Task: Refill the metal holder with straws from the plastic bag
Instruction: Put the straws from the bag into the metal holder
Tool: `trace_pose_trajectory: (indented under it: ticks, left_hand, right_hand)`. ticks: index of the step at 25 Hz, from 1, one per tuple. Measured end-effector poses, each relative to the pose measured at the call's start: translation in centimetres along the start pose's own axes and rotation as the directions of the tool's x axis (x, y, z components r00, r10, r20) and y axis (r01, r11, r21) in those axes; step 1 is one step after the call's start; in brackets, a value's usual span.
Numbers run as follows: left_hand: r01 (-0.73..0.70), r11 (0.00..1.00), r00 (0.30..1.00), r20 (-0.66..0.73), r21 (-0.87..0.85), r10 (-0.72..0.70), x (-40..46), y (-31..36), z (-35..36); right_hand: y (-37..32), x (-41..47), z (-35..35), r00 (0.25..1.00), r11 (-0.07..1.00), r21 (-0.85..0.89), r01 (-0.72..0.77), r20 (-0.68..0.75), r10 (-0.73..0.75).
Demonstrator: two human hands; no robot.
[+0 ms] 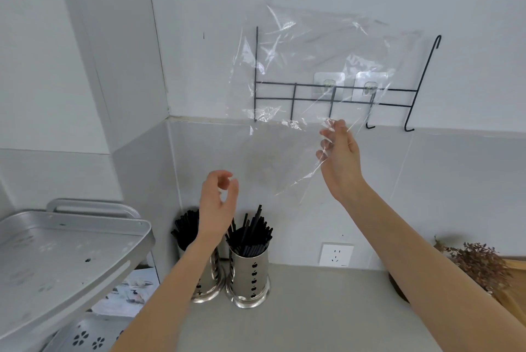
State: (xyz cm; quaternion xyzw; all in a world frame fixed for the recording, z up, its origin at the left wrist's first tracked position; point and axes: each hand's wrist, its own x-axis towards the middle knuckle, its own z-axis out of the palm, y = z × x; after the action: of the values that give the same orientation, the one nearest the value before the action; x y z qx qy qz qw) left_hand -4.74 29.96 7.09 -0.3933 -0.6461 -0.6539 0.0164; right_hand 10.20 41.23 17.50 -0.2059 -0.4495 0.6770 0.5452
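A clear plastic bag (307,72) is held up in front of the wall, and no straws show inside it. My right hand (340,158) pinches its lower right edge. My left hand (217,203) hovers lower, fingers curled apart, holding nothing. On the counter stand two metal holders with apple-shaped holes. The right metal holder (249,274) is packed with black straws (250,235). The left metal holder (209,280), partly hidden behind my left forearm, also holds black straws (185,226).
A black wire rack (336,95) hangs from two adhesive hooks on the wall. A metal shelf tray (57,254) juts out at the left. A wall socket (336,254) sits low on the wall. Dried flowers (478,266) stand at the right.
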Motion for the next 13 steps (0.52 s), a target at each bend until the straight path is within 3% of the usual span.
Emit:
trace_pose_trajectory:
  ticks: [5,13]
  left_hand:
    - [-0.075,0.995,0.993,-0.087,0.065,0.081,0.5,4.2,-1.6]
    - [-0.005,0.993,1.000,0.006,0.114,0.004,-2.5,6.6,-2.9]
  right_hand:
    - [-1.0,-2.6,-0.5,1.000,0.999,0.036,-0.026,0.018,0.026]
    - [-1.1,-6.5,-3.4,0.990,0.989,-0.048,-0.143,0.002,0.143]
